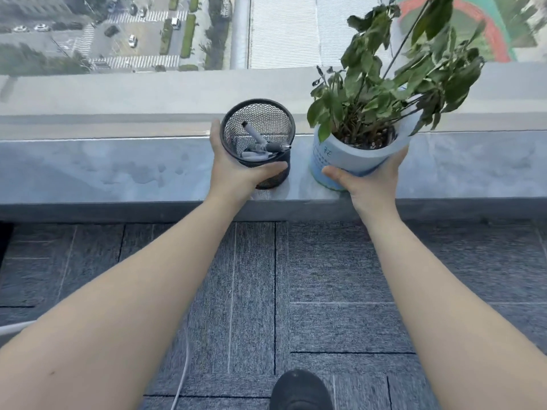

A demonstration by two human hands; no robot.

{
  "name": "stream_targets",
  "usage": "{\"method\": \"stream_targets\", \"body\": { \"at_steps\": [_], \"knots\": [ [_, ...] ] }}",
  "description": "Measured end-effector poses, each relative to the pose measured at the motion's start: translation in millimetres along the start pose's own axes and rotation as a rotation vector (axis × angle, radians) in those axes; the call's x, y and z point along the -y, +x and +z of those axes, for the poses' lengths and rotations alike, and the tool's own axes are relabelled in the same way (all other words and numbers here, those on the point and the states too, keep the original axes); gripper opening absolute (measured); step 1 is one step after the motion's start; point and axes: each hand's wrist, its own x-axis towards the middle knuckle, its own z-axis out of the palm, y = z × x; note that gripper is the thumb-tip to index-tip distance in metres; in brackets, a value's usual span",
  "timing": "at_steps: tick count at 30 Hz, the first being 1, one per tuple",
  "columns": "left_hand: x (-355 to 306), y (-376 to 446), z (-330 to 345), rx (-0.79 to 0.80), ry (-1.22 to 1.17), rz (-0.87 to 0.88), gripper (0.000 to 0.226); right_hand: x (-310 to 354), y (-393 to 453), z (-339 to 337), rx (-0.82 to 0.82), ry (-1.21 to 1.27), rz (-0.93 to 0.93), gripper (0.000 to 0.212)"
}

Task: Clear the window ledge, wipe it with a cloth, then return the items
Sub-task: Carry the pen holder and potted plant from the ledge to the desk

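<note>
A black mesh pen holder (260, 125) with a few pens lying in it stands on the grey window ledge (118, 170), tilted toward me. My left hand (233, 167) is wrapped around its near side. To its right is a leafy plant in a pale blue pot (343, 161), also tilted toward me on the ledge. My right hand (367, 179) grips the pot's near and right side. Damp-looking streaks show on the ledge to the left of the holder. No cloth is in view.
The window glass (177, 39) rises right behind the ledge, with a street far below. The grey carpet tile floor (325, 291) lies under my arms. My dark shoe (299, 392) is at the bottom, and a white cable (183, 377) runs across the floor at left.
</note>
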Motion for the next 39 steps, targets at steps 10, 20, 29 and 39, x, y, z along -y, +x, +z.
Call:
{"method": "stream_targets", "body": {
  "at_steps": [10, 20, 29, 39],
  "knots": [
    [-8, 2, 5, -0.066, 0.020, 0.059, 0.092, 4, -2, 9, -0.110, -0.020, -0.067, 0.083],
    [-64, -50, -40, -0.098, 0.061, 0.059, 0.092, 72, -54, 1, -0.040, 0.036, -0.100, 0.080],
    [-240, -195, -139, -0.139, -0.015, 0.059, 0.100, 283, -175, -38, 0.075, 0.067, -0.138, 0.083],
    [-433, -356, -257, -0.262, 0.026, 0.182, 0.095, 519, -297, -71, 0.189, 0.102, -0.268, 0.099]
  ]
}}
